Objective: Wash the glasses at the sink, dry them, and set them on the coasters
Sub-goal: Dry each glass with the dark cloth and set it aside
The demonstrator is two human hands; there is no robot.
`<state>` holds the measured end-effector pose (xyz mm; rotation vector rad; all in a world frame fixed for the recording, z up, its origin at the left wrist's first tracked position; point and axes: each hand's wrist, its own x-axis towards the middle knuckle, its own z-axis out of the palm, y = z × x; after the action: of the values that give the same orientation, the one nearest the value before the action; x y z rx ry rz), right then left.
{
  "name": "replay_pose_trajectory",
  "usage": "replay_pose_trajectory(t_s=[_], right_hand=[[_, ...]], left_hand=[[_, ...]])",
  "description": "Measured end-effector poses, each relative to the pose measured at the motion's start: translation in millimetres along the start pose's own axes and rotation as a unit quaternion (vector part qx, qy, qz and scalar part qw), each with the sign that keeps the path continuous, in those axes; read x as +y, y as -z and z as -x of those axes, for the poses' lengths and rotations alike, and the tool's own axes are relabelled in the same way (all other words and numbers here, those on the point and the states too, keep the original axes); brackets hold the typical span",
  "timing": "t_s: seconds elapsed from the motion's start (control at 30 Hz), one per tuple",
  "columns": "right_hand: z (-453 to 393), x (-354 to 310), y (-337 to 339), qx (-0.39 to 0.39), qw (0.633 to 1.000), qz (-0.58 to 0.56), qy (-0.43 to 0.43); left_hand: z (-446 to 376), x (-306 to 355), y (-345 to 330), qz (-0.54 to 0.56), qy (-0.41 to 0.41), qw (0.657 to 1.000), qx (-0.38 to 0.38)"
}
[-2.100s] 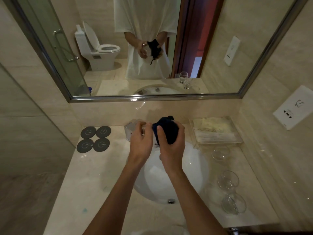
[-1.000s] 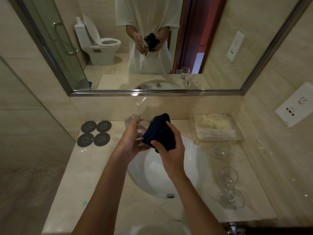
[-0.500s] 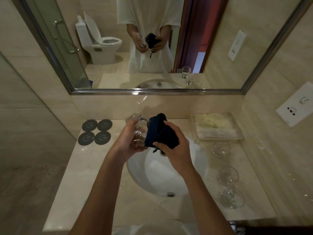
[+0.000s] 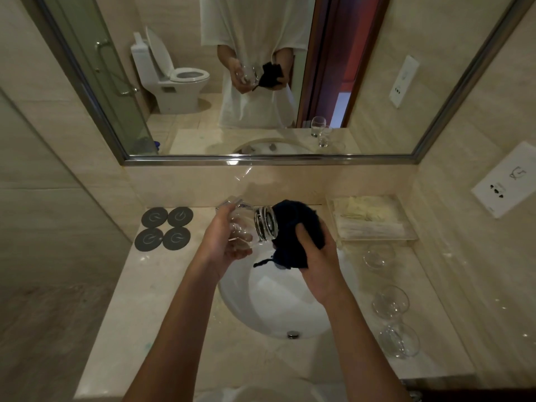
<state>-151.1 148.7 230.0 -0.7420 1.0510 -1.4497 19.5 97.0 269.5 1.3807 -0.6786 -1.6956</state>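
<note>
One tumbler [image 4: 255, 229] tilted in your left hand [image 4: 224, 245], right hand [image 4: 316, 256] bunching cloth [image 4: 295, 227]; wet glass could slip into sink [image 4: 278, 309].

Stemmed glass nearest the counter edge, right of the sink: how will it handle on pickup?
The nearest stemmed glass looks thin and clear, so probably fragile and light. Its wide bowl on a narrow stem suggests it tips easily. It stands close to the next glass, so they might clink.
</note>
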Motion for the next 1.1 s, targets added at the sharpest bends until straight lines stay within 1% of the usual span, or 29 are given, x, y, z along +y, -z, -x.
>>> replay_pose_trajectory(t_s=[0.07,0.13,0.17,0.23,0.27,0.33,0.4,0.43,0.5,0.6,0.63,0.73,0.93,1.03,1.1], right_hand=[[-1,-6,-2,0.004,0.999,-0.034,-0.022],[0,-11,-5,-0.021,0.998,-0.048,-0.033],[2,-13,-9,-0.037,0.997,-0.053,-0.039],[4,-13,-16,-0.057,0.996,-0.05,-0.051],[6,-12,-20,-0.061,0.996,-0.041,-0.056],[9,-8,-26,-0.063,0.995,-0.026,-0.069],[10,-4,-29,-0.055,0.994,-0.038,-0.083],[10,-1,-29,-0.049,0.993,-0.057,-0.088],[9,0,-29,-0.035,0.988,-0.107,-0.103],[7,-3,-28,-0.035,0.984,-0.132,-0.112],[7,-4,-28,-0.042,0.984,-0.13,-0.112],[7,-4,-31,-0.048,0.987,-0.109,-0.108],[3,-10,-37,0.008,0.999,-0.012,-0.038],[0,-13,-35,0.021,1.0,0.003,-0.002],[1,-15,-36,0.02,1.0,-0.006,-0.001]], left_hand=[[4,3,-1,-0.025,-0.036,0.999,0.006],[7,5,-4,-0.106,-0.108,0.988,0.026],[9,5,-6,-0.16,-0.153,0.975,0.037],[13,5,-11,-0.255,-0.242,0.934,0.061],[17,4,-15,-0.282,-0.275,0.917,0.07],[22,2,-22,-0.31,-0.309,0.896,0.079],[24,1,-27,-0.317,-0.322,0.889,0.075],[23,0,-27,-0.303,-0.324,0.894,0.062],[20,1,-23,-0.268,-0.317,0.91,0.016],[11,-7,-18,-0.295,-0.303,0.906,-0.034],[7,-11,-17,-0.301,-0.299,0.905,-0.035],[1,-19,-18,-0.268,-0.302,0.915,-0.017],[5,-19,-25,-0.235,-0.336,0.912,-0.005],[4,-19,-29,-0.236,-0.328,0.915,-0.007],[7,-18,-34,-0.218,-0.307,0.926,-0.022]])
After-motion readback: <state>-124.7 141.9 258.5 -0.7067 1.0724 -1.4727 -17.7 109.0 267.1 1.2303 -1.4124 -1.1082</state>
